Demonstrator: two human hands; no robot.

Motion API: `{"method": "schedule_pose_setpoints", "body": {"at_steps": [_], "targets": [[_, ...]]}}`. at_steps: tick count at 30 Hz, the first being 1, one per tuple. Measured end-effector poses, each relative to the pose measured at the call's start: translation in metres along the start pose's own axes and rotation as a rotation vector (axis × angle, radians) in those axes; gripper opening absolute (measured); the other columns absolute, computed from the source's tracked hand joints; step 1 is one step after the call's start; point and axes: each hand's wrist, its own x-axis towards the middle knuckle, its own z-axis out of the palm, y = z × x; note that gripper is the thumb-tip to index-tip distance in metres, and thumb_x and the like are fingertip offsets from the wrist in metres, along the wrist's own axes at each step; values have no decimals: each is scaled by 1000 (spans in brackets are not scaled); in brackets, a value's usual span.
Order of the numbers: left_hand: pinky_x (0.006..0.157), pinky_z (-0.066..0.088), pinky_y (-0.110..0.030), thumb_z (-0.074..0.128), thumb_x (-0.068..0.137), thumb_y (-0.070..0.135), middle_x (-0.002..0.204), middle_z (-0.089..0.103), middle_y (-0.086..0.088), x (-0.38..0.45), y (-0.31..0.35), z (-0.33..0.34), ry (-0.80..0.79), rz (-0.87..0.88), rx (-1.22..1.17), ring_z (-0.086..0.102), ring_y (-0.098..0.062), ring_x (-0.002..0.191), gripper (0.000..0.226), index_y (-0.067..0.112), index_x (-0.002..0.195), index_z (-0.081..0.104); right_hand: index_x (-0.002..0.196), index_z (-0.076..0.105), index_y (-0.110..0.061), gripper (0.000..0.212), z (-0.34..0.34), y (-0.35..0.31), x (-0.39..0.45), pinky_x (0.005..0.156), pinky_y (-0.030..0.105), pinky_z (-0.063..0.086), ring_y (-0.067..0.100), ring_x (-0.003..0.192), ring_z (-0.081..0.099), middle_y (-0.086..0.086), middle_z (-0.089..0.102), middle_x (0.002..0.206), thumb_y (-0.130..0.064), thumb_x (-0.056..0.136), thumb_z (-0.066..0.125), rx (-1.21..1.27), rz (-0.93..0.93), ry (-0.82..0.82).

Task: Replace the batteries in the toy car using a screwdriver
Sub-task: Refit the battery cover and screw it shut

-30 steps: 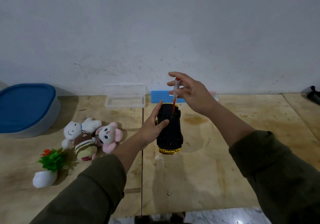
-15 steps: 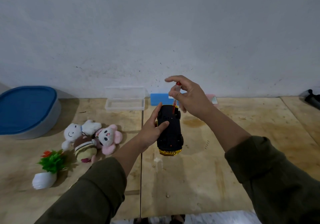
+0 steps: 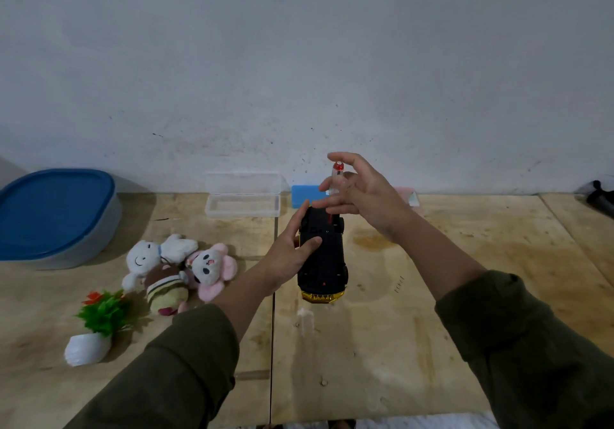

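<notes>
The toy car [image 3: 324, 259] lies upside down on the wooden table [image 3: 365, 345], black underside up, gold bumper toward me. My left hand [image 3: 292, 252] grips its left side, thumb across the underside. A small screwdriver [image 3: 336, 176] with a clear handle and red cap stands nearly upright, its tip down at the far end of the car's underside. My right hand [image 3: 360, 192] holds the handle between thumb and fingertips, the other fingers spread. The tip itself is hidden behind my fingers.
Three small plush toys [image 3: 179, 269] and a fake plant in a white pot [image 3: 96, 329] lie left of the car. A blue-lidded tub [image 3: 53, 212] sits far left. An open clear plastic case [image 3: 242, 196], a blue box [image 3: 304, 196] and a pink box [image 3: 407, 196] line the wall.
My right hand's fingers have shifted around the screwdriver handle, spreading more. The car and my left hand stay in place.
</notes>
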Motion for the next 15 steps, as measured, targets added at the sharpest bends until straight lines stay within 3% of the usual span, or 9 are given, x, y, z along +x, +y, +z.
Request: {"method": "schedule_pose_setpoints", "body": {"at_steps": [3,6,11,15], "targets": [[99,48,-48,59,93,27,140,47,-1,1,-1,-1,-6,13,22,55,-23,121,66,55,141,25,108,54,-13,15,1,-1,0,71,27,59,22,83,73,3,66,102,-9,99,43,-12,-17,2],[99,47,-51,61,91,28,143,45,1,2,-4,-1,-5,15,16,52,-26,124,65,51,142,27,94,43,-10,12,5,-1,2,61,27,59,24,74,73,8,68,101,-5,93,53,-1,6,44],[99,49,-46,58,94,25,137,50,2,2,-1,-2,1,18,21,54,-22,121,62,51,141,27,124,45,-31,27,8,0,0,75,28,58,24,89,72,9,64,105,-21,100,42,55,-11,-22],[99,48,-49,59,93,27,139,47,2,5,-2,-4,-9,22,35,53,-25,122,64,48,143,25,109,51,-1,15,8,3,3,65,27,59,25,81,73,10,65,106,-8,97,47,13,-4,41]]}}
